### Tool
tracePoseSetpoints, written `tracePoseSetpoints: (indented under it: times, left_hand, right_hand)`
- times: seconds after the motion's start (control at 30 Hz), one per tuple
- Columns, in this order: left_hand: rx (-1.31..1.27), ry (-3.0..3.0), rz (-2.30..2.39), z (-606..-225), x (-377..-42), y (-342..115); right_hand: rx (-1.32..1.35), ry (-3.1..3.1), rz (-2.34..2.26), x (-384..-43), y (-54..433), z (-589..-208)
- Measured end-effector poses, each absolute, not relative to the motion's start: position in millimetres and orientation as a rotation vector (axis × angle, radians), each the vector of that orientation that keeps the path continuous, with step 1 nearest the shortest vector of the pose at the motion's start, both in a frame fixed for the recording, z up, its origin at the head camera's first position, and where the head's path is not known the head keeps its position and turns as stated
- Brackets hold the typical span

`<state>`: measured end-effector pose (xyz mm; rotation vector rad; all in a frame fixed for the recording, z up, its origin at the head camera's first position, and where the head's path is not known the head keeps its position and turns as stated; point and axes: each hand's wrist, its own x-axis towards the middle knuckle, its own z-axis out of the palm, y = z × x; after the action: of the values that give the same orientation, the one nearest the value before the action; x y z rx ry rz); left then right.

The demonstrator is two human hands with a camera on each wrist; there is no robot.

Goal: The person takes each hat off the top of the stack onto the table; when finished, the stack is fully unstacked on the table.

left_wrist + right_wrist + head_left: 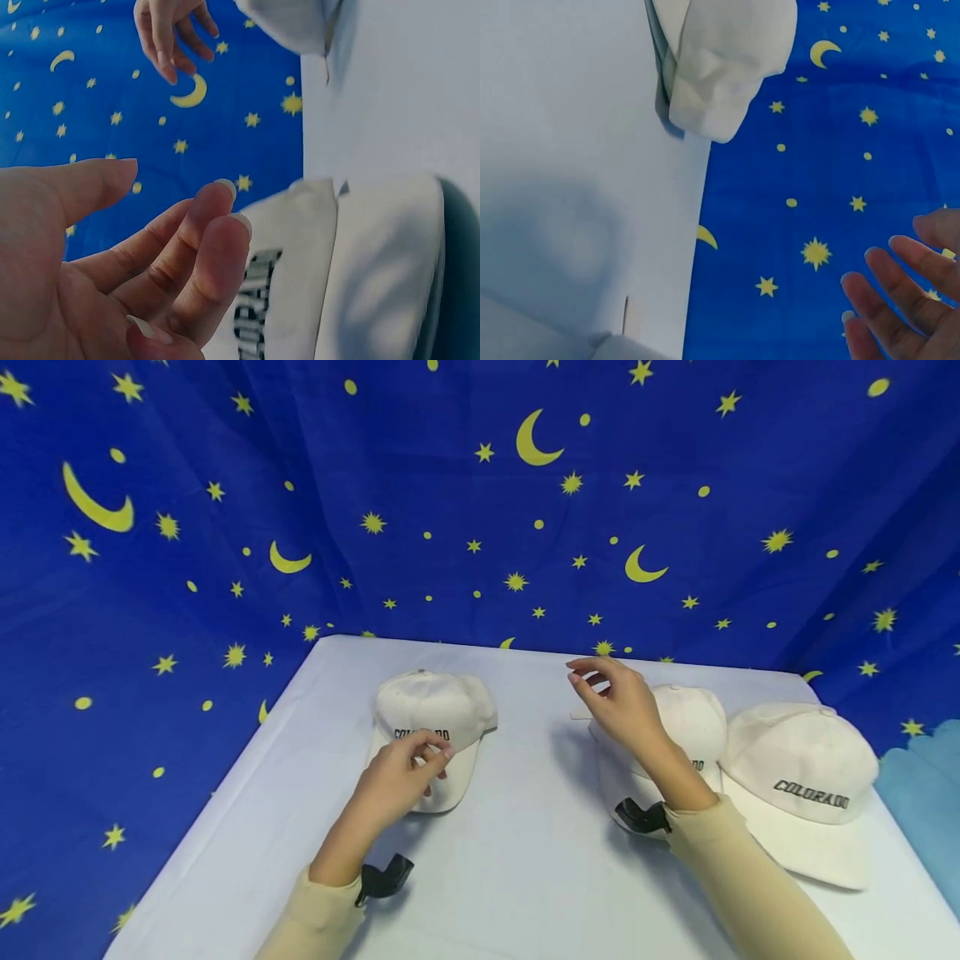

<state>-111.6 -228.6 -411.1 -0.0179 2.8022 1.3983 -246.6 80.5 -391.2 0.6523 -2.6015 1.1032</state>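
Three white baseball caps lettered COLORADO sit on a white-covered table. The left cap (431,702) stands apart, and my left hand (397,777) hovers over its front, fingers loosely bent around nothing. In the left wrist view this cap (382,277) lies beyond the fingers (214,262). My right hand (618,702) is raised beside and above the middle cap (686,718), covering part of it; its relaxed fingers (885,292) hold nothing. Touching or close against the middle cap is the right cap (802,760), its brim toward me.
The white tabletop (510,877) runs back to a blue curtain (450,468) printed with yellow moons and stars. A light-blue, cloud-like shape (926,793) borders the table's right side. Black wrist mounts (386,877) sit on both sleeves.
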Motion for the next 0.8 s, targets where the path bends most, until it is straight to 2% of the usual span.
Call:
tracePoseSetpoints:
  times: [0.8]
  left_hand:
    - [-0.232,2.819,1.456,-418.2,-95.2,-280.0]
  right_hand:
    - [0.808,-2.617,1.114,-255.5,9.9,-404.5]
